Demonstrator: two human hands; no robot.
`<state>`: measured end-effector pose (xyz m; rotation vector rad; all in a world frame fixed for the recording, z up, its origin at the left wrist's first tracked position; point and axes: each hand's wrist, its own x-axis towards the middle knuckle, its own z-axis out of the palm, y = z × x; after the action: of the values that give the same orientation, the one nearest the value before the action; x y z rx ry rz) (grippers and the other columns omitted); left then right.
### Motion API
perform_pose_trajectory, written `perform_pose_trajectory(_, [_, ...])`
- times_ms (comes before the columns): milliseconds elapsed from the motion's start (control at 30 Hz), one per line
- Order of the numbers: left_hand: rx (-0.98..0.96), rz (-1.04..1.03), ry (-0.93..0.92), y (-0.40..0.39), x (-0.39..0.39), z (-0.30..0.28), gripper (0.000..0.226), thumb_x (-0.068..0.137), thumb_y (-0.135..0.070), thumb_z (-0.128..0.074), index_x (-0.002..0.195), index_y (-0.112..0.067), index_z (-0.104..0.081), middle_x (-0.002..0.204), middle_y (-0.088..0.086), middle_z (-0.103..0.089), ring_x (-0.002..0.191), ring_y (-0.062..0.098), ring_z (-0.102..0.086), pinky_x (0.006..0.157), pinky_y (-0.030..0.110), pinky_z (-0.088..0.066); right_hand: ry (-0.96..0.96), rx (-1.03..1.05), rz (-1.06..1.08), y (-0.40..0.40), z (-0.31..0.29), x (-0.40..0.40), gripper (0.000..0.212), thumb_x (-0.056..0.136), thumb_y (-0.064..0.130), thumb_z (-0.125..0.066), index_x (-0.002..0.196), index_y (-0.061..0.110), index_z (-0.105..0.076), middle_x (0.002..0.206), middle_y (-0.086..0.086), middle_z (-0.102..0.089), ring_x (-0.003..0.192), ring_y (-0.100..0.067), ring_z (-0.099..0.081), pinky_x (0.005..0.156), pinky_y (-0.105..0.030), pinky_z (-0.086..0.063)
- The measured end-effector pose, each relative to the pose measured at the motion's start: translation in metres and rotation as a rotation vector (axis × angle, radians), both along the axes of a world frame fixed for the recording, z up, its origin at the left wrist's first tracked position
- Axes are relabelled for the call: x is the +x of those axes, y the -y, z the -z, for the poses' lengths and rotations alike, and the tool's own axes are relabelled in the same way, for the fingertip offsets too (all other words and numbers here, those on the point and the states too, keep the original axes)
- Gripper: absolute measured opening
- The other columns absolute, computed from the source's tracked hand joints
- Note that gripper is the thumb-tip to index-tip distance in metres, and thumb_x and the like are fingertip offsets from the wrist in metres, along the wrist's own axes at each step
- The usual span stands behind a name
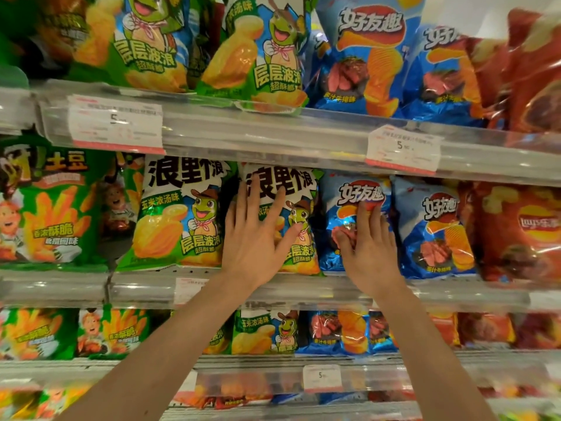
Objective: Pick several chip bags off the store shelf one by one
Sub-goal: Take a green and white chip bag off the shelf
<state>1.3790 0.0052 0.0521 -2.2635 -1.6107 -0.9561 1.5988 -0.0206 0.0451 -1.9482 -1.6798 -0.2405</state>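
- Two hands are up at the middle shelf (303, 294), neither gripping a bag yet.
- Left hand (258, 238) lies spread and flat on the green chip bag (299, 183); straight fingers fan across its front, nothing curled round it.
- Right hand (368, 247) rests on the blue chip bag (343, 189) just beside; fingers held together and nearly straight, tips near the logo.
- Step, I'd say: settling on the first bag, before any lift.
- Next move calls for fingers to close on one bag's edge and draw it out under the price rail (273, 138).
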Motion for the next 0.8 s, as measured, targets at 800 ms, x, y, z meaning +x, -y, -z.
perform_pose_trajectory(800, [0.035, 0.094, -0.006, 0.009, -0.021, 0.015, 0.063, 0.108, -0.05, -0.014, 0.162, -0.018, -0.021, 0.172, 0.009, -0.003, 0.158, 0.028, -0.001, 0.127, 0.047, -0.021, 0.26, 0.264, -0.373, 0.009, 0.005, -0.049, 0.05, 0.108, 0.033, -0.033, 0.156, 0.021, -0.036, 0.167, -0.014, -0.016, 0.155, -0.032, -0.01, 0.124, -0.054, -0.016])
